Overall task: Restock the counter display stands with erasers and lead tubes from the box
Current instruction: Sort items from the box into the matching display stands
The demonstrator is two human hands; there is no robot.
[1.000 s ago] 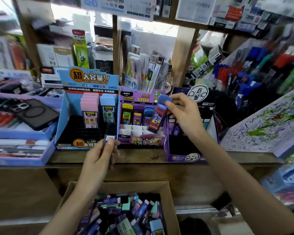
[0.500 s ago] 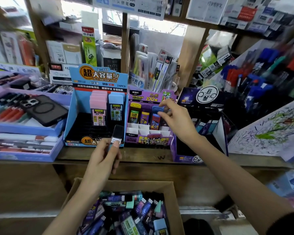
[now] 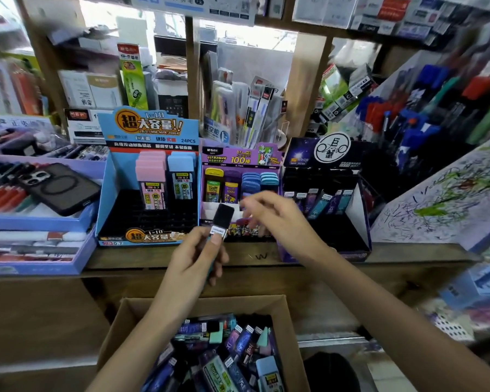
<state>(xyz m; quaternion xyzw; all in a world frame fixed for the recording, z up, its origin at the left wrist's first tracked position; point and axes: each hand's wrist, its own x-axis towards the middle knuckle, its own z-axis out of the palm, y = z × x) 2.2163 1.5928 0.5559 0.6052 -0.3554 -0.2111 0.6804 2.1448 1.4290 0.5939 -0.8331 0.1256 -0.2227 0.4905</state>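
At the centre of the frame the left hand [image 3: 194,257] grips a black lead tube [image 3: 223,220] by its lower end, thumb on the white label. It holds the tube nearly upright in front of the purple display stand [image 3: 239,158]. The right hand [image 3: 277,219], blurred, hovers just beside the tube, fingers loosely spread around nothing. A blue display stand [image 3: 149,128] stands left of the purple one on the wooden tabletop [image 3: 266,257]. The cardboard box [image 3: 238,305] of tubes and erasers sits at bottom centre.
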